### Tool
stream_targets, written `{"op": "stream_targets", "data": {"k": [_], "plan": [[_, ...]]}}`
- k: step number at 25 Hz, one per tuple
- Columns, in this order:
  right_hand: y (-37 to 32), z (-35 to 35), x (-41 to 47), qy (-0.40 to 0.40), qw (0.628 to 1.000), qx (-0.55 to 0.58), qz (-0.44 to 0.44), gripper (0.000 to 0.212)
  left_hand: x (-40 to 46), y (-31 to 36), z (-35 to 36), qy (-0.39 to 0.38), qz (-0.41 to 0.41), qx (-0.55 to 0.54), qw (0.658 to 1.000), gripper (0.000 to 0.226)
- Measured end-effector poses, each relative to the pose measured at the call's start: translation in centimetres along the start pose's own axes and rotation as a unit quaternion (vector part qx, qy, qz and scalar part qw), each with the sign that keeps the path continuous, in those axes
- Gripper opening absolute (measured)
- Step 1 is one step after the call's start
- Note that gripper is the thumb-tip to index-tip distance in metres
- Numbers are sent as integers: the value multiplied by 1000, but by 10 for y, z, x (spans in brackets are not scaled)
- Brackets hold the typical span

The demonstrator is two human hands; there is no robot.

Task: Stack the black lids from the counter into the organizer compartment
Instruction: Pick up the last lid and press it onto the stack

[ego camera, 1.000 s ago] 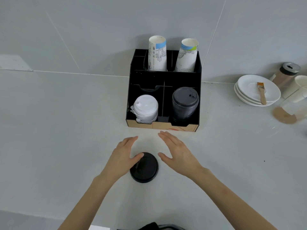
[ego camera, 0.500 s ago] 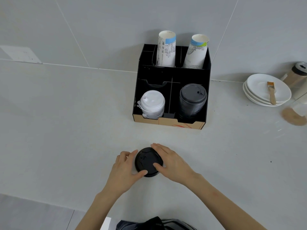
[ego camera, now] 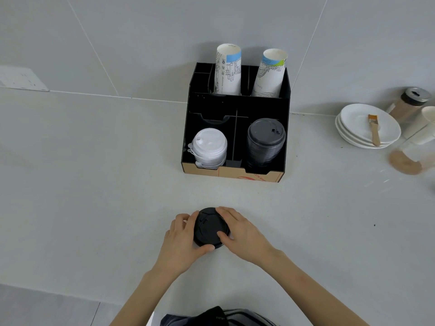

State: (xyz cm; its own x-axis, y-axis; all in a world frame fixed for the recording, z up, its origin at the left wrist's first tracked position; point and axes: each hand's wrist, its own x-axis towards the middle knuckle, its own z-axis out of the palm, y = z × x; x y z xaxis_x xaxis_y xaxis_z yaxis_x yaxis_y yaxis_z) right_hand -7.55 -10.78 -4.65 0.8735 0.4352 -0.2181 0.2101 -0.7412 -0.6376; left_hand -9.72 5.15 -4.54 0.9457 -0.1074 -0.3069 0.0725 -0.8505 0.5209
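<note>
both hands have closed in: left hand (ego camera: 182, 240) and right hand (ego camera: 242, 231) now grip the black lids (ego camera: 209, 228) on the counter (ego camera: 94, 184), ready to lift toward the organizer (ego camera: 235, 171).

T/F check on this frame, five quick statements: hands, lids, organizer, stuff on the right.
1. Both hands grip the black lids on the counter. True: the left hand and right hand clasp the black lids on the counter from either side.
2. The organizer's front right compartment is empty. False: the organizer holds a black lid stack there.
3. White lids sit in the front left compartment. True: the white lids are there.
4. Three paper cup stacks stand in the back. False: only two paper cup stacks show.
5. A brush lies on the stacked white plates. True: the brush rests on the white plates.
</note>
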Motion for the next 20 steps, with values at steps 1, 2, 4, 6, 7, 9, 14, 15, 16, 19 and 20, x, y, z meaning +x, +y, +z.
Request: {"op": "stream_targets", "data": {"k": [1, 2, 4, 6, 7, 9, 14, 15, 16, 19, 20], "plan": [[1, -1, -1, 5, 1000, 1, 4, 52, 2, 2, 1, 1, 5, 4, 1000, 82], [2, -1, -2, 10, 1000, 3, 8, 52, 5, 3, 2, 0, 9, 9, 1000, 82], [4, -2, -4, 25, 999, 8, 20, 51, 10, 6, 2, -6, 12, 17, 1000, 84], [7, -4, -6, 45, 998, 15, 30, 50, 15, 6, 0, -7, 11, 18, 1000, 83], [8, -5, -7, 52, 998, 18, 33, 51, 17, 5, 0, -7, 10, 15, 1000, 82], [9, -6, -8, 59, 997, 22, 34, 53, 19, 4, -2, -6, 12, -1, 1000, 77], [13, -10, -13, 76, 996, 35, 23, 58, 20, 7, -8, 6, 40, -79, 996, 61], [14, -12, -13, 89, 995, 40, 22, 58, 21, 8, -9, 6, 48, -90, 995, 60], [15, -13, -13, 101, 994, 47, 22, 58, 21, 9, -10, 6, 55, -99, 994, 59], [15, -18, -13, 128, 989, 70, 23, 57, 24, 16, -14, 1, 69, -119, 990, 63], [14, -20, -13, 137, 987, 82, 21, 57, 25, 18, -16, -4, 71, -123, 990, 66]]}}
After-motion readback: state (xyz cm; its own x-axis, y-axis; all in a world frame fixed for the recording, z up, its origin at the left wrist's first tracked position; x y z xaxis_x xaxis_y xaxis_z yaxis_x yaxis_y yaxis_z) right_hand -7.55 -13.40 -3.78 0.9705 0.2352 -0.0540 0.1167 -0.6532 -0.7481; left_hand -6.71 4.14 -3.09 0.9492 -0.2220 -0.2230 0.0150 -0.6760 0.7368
